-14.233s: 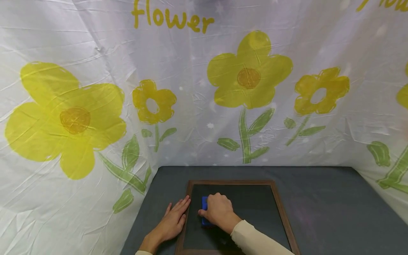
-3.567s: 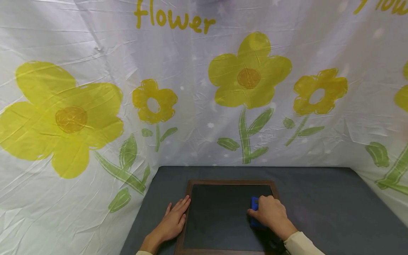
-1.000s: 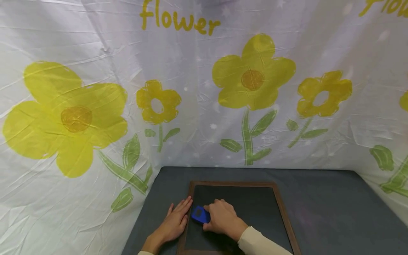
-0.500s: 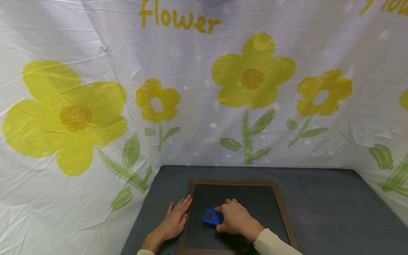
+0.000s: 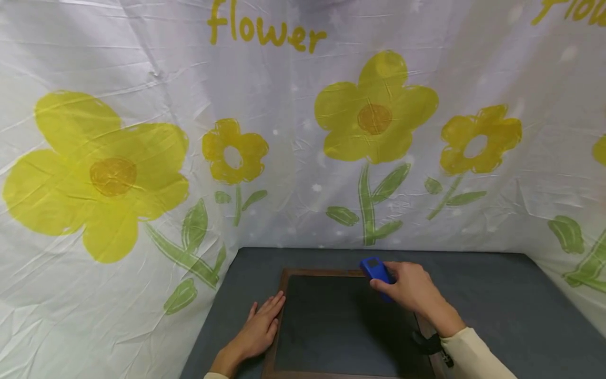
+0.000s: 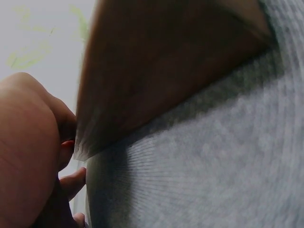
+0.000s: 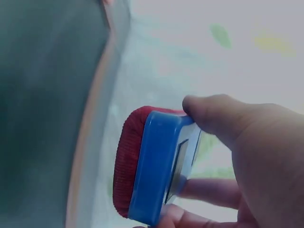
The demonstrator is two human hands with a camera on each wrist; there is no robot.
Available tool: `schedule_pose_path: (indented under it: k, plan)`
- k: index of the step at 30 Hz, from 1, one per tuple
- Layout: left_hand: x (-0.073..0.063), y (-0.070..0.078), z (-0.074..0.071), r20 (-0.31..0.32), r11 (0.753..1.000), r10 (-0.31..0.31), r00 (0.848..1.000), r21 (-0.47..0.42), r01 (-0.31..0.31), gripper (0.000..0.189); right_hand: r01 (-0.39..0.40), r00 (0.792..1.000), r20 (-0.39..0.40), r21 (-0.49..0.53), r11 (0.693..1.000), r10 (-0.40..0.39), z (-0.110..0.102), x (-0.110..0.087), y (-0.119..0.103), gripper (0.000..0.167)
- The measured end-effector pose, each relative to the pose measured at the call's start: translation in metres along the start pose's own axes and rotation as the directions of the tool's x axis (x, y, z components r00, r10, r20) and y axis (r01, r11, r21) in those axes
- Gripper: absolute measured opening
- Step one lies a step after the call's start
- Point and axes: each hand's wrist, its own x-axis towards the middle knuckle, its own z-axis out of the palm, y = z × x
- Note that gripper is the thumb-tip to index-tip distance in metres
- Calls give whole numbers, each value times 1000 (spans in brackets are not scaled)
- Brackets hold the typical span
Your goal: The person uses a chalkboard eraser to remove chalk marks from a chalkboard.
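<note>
A small chalkboard point(image 5: 326, 326) with a brown wooden frame lies on the dark table. My left hand point(image 5: 255, 329) rests along its left edge, fingers straight and touching the frame; in the left wrist view the hand point(image 6: 28, 147) sits beside the wooden frame point(image 6: 152, 61). My right hand point(image 5: 416, 289) grips a blue board eraser point(image 5: 377, 271) above the board's far right corner. The right wrist view shows thumb and fingers pinching the eraser point(image 7: 154, 166) by its sides, its red ribbed pad point(image 7: 127, 164) turned toward the board and apart from it.
A dark grey cloth covers the table point(image 5: 502, 310), reaching past the board on both sides. Behind and beside it hangs a white curtain point(image 5: 293, 200) printed with yellow flowers. A black strap point(image 5: 428, 345) circles my right wrist.
Earlier the eraser lay against the board, near its left side a second ago. My right hand has carried it right and lifted it off toward the far corner. My left hand stayed put.
</note>
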Motion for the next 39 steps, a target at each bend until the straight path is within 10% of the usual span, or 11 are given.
schedule_pose_path:
  k: [13, 22, 39]
  plan:
    - [-2, 2, -6, 7, 1000, -8, 1000, 18, 8, 58, -299, 953, 31, -46, 953, 300, -44, -33, 91, 104]
    - [-2, -14, 0, -29, 1000, -3, 1000, -8, 3, 61, -387, 910, 114, -106, 916, 398, -18, -51, 127, 103]
    - [0, -3, -7, 13, 999, -24, 1000, -29, 24, 60, -412, 895, 149, -83, 907, 420, 24, -63, 142, 107]
